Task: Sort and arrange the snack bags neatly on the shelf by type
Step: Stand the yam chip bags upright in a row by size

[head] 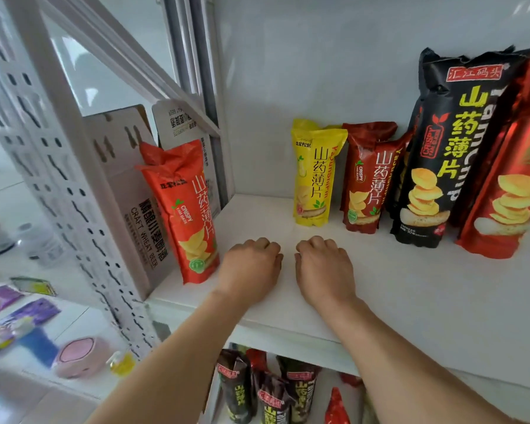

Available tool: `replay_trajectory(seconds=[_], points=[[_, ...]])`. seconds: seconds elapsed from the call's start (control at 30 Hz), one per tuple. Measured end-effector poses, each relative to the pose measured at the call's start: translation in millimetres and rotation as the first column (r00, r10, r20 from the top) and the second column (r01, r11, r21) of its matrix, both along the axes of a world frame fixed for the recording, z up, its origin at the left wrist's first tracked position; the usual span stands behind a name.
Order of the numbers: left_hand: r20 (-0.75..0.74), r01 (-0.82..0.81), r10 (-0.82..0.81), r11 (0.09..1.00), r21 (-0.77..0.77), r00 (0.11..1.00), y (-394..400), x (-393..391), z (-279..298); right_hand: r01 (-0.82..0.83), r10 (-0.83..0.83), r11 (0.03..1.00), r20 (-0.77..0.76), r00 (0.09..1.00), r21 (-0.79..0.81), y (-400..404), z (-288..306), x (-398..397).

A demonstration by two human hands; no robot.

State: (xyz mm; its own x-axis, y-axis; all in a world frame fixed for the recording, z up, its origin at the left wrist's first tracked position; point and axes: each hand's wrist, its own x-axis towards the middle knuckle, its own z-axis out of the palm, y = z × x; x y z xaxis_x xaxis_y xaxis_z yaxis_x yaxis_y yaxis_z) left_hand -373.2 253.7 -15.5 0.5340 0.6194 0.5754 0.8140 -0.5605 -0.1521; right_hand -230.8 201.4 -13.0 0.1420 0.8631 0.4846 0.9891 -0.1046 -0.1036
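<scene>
Far left, off the shelf: purple packets and a pink round tin, blurred. Against the white cardboard box, an orange snack bag upright at the left end of the shelf. Just beside it the left hand, knuckles up, fingers curled under, gripping nothing. Close alongside, not touching, the right hand, likewise curled and empty, apparently resting on the board. Behind, upright at the wall: yellow bag, dark red bag, tall black bag, large red bag.
</scene>
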Motion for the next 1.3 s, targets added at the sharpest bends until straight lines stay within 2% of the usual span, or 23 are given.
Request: replay_trajectory(seconds=[0.1, 0.3, 0.47, 0.57, 0.7, 0.8, 0.93, 1.07, 1.2, 1.3], points=[[0.016, 0.012, -0.012, 1.0, -0.012, 1.0, -20, -19, -1, -0.054, 0.054, 0.999, -0.021, 0.998, 0.0, -11, -2, -14], [0.153, 0.048, -0.05, 0.999, 0.019, 0.987, -49, -72, 1, -0.139, 0.146, 0.988, -0.115, 0.983, 0.071, -17, 2, -53], [0.181, -0.036, 0.035, 0.999, 0.0, 0.983, -52, -113, 4, -0.235, 0.247, 0.969, -0.295, 0.923, 0.075, -15, 11, -85], [0.252, -0.029, 0.033, 0.999, -0.02, 0.967, -51, -128, 6, -0.285, 0.279, 0.956, -0.479, 0.832, 0.062, -7, 18, -105], [0.401, -0.061, 0.078, 0.997, -0.054, 0.913, -53, -135, 8, -0.371, 0.305, 0.926, -0.73, 0.612, 0.076, 1, 34, -131], [0.521, -0.038, 0.123, 0.984, -0.171, 0.844, -52, -132, 6, -0.427, 0.337, 0.894, -0.833, 0.438, 0.137, 8, 39, -138], [0.687, 0.045, 0.252, 0.923, -0.382, 0.682, -53, -128, 13, -0.458, 0.342, 0.872, -0.887, 0.311, 0.175, 24, 33, -139], [0.792, 0.186, 0.334, 0.857, -0.481, 0.512, -50, -125, 20, -0.436, 0.314, 0.883, -0.909, 0.275, 0.173, 30, 26, -134], [0.868, 0.349, 0.355, 0.81, -0.471, 0.347, -41, -114, 32, -0.382, 0.371, 0.887, -0.893, 0.257, 0.259, 29, 27, -122], [0.886, 0.366, 0.394, 0.808, -0.461, 0.244, -20, -110, 38, -0.327, 0.378, 0.902, -0.882, 0.282, 0.282, 28, 22, -111]])
